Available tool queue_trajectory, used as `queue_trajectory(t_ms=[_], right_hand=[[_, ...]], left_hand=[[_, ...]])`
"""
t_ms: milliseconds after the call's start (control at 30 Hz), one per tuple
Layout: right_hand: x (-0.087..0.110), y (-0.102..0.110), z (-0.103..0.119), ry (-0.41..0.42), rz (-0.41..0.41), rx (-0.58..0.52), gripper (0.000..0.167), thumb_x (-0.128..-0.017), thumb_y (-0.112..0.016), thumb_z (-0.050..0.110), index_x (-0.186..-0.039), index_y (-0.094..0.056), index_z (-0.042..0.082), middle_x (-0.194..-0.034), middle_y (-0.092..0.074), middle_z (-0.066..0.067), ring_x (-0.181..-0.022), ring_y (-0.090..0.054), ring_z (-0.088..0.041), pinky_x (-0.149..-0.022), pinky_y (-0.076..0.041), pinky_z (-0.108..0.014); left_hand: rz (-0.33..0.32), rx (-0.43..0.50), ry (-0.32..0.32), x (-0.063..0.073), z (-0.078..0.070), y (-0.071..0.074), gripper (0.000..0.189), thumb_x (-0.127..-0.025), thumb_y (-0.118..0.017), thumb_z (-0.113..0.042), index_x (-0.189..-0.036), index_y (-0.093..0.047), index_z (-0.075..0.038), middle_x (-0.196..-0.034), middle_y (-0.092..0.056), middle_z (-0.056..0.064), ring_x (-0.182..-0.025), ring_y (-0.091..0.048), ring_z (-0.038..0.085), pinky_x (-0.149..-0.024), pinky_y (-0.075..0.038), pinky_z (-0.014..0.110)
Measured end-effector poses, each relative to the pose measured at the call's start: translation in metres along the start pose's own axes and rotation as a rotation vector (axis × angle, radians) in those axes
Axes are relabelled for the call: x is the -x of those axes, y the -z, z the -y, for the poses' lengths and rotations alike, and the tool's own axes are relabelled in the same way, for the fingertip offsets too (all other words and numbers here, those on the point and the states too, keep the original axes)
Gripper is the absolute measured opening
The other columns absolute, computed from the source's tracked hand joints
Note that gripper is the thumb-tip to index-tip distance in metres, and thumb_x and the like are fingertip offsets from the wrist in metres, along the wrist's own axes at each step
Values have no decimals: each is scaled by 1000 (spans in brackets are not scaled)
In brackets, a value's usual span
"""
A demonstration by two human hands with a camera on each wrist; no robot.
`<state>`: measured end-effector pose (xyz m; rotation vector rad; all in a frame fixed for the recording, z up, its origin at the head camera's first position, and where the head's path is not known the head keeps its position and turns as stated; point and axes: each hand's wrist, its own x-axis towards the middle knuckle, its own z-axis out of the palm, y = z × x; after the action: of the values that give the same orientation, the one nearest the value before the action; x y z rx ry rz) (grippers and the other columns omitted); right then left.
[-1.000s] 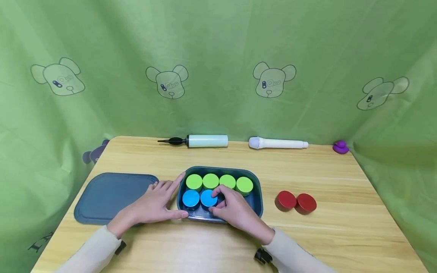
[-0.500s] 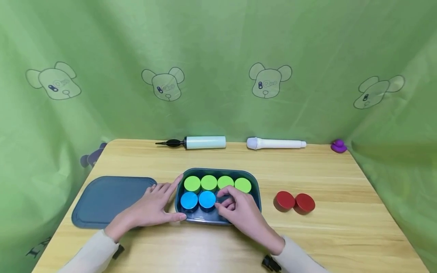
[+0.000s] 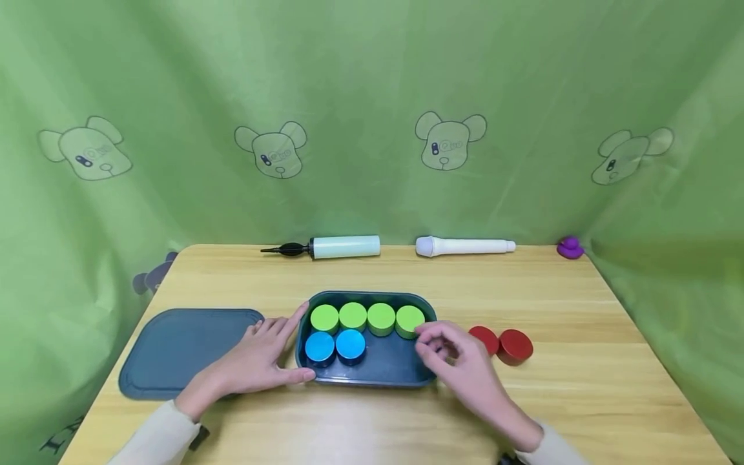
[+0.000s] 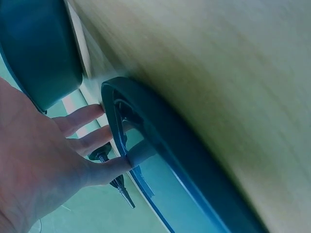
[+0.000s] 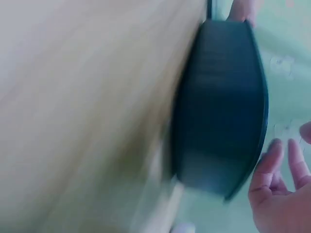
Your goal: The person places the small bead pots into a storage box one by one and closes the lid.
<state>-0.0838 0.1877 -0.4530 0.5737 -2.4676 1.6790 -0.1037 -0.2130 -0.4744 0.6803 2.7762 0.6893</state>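
A dark blue-grey box [image 3: 395,361] stands mid-table in the head view. Inside, several green-topped cylinders [image 3: 352,316] form a back row, with two blue-topped cylinders [image 3: 351,347] in front at the left. My left hand [image 3: 256,358] is spread against the box's left end, thumb and index finger at its rim; other fingers reach over the matching flat lid [image 4: 165,121] in the left wrist view. At the box's right end, my right hand [image 3: 467,368] hangs with loosely bent fingers and holds nothing. Just beyond it lie two red cylinders [image 3: 515,347], one partly hidden by the hand.
Along the table's back edge lie a pale blue hand pump [image 3: 345,247] with a black nozzle, a white toy microphone [image 3: 465,247] and a small purple duck [image 3: 570,247]. A green curtain [image 3: 360,64] hangs behind and beside the wooden table [image 3: 581,400].
My right hand has let go of the right-hand blue-topped cylinder and moved right, out over the box's right end. The left hand stays at the box. The head view has shifted slightly.
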Motion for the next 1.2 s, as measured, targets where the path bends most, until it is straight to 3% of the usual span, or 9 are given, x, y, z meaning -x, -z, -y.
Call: queue_trajectory(t_ms=[100, 167, 400, 467, 567, 700, 900, 1200], right_hand=[[10, 23, -11, 27, -70, 4, 17, -98, -79, -3, -107, -76, 11, -123, -74, -13, -84, -67, -19, -69, -56, -24], [16, 39, -18, -4, -120, 27, 16, -99, -78, -4, -110, -76, 8, -121, -73, -11, -80, -63, -18, -67, -53, -23], [33, 95, -40, -260, -229, 217, 23, -104, -78, 16, -126, -74, 11, -129, -70, 8, -78, -58, -15, -62, -49, -26], [35, 106, -47, -341, -212, 270, 30, -105, -78, 24, -132, -71, 14, -115, -70, 5, -74, -56, -15, -57, -47, -29], [37, 117, -57, -427, -140, 303, 42, -104, -80, 28, -139, -66, 11, -109, -64, -3, -74, -54, -16, -55, -45, -31], [37, 122, -66, -493, -49, 252, 51, -101, -82, 23, -143, -61, 3, -119, -56, -12, -82, -54, -17, -61, -47, -30], [34, 128, -74, -603, -8, 139, 51, -102, -82, 21, -144, -59, 3, -95, -58, -8, -80, -54, -17, -62, -51, -29], [37, 128, -83, -592, -3, 140, 54, -100, -83, 16, -145, -57, 2, -96, -57, -8, -81, -53, -17, -62, -49, -28]], left_hand=[[-1, -7, 1, 0, 1, -1, 117, -93, -65, -82, -178, 0, -34, -167, -43, 23, -154, -37, 50, -115, -17, 86], [0, -11, 2, 0, 1, 0, 117, -93, -65, -82, -178, -1, -34, -166, -43, 24, -154, -37, 50, -115, -17, 86], [13, 8, 3, 2, 2, 0, 116, -94, -67, -79, -178, -1, -33, -168, -41, 23, -154, -36, 50, -116, -17, 86], [15, 9, 5, 3, 3, 0, 116, -95, -67, -79, -178, -1, -33, -168, -41, 23, -154, -36, 51, -116, -17, 86], [13, 6, 11, 3, 5, 1, 115, -94, -65, -80, -178, -1, -33, -168, -41, 24, -154, -35, 53, -116, -17, 86], [4, 0, 14, 2, 6, 0, 115, -94, -65, -81, -178, -1, -33, -168, -41, 23, -154, -34, 54, -116, -17, 86], [15, 9, 8, -1, 3, -3, 115, -94, -64, -82, -177, 1, -35, -168, -41, 23, -155, -34, 53, -116, -17, 85], [16, 1, 10, 2, 1, -1, 116, -94, -65, -81, -177, 0, -34, -168, -41, 23, -155, -34, 53, -116, -17, 85]])
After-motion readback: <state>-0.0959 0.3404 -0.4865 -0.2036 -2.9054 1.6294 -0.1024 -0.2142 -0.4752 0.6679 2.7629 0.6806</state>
